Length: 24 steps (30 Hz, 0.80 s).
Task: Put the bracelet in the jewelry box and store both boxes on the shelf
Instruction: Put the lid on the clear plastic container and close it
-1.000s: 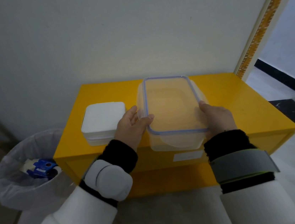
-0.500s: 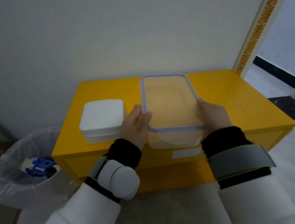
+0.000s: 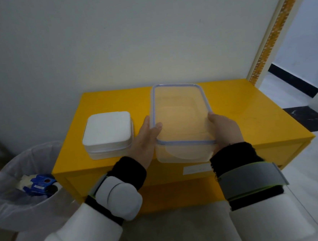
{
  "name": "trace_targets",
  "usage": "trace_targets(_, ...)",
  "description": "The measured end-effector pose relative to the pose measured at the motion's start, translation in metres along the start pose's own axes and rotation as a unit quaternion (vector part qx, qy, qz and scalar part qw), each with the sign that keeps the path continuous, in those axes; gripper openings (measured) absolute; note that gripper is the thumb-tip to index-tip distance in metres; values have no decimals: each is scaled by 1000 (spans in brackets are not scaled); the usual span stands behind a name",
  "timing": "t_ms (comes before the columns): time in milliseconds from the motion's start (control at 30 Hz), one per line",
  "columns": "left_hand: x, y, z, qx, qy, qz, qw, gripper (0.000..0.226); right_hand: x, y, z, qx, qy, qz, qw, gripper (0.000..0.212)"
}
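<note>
A clear plastic box (image 3: 181,117) with a blue-edged lid sits on the top of the yellow shelf (image 3: 253,112), its near end reaching past the front edge. My left hand (image 3: 146,140) grips its left side with the thumb over the lid rim. My right hand (image 3: 225,130) grips its right side. A closed white jewelry box (image 3: 107,133) rests on the shelf top just left of my left hand, apart from it. No bracelet shows.
The shelf stands against a white wall, with an open compartment (image 3: 179,194) under its top. A bin lined with a white bag (image 3: 20,187) holding blue rubbish stands at the shelf's left. A doorway (image 3: 304,42) opens at the right.
Both hands have moved the clear box down and forward onto the shelf top beside the white box. The white box has not moved.
</note>
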State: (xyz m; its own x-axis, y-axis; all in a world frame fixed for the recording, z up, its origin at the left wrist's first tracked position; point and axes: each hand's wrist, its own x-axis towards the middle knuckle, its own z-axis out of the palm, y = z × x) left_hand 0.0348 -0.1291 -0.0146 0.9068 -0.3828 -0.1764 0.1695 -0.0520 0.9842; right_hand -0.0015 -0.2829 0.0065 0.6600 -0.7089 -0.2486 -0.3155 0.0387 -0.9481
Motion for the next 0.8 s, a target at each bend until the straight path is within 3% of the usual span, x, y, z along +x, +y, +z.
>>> trace_targets(100,2,-3,1,11,-23,3,1000,76,0,1,1,32,13,14,999,41)
trace_targets(200,5,-4,2,17,17,12,1000,76,-1,1,1,24,15,12,1000,44)
trace_targets(367,7,0,-4,75,68,58,993,51,-5,0,0,40,-33,-3,999,53)
trace_targets(567,13,5,-4,94,68,74,991,39,6,7,-21,116,-98,-15,988,86)
trace_targets(700,16,7,0,142,72,96,983,38,23,14,-34,146,-23,-31,989,64)
trace_targets(800,19,7,0,147,51,95,983,38,29,16,-35,147,13,-18,989,60)
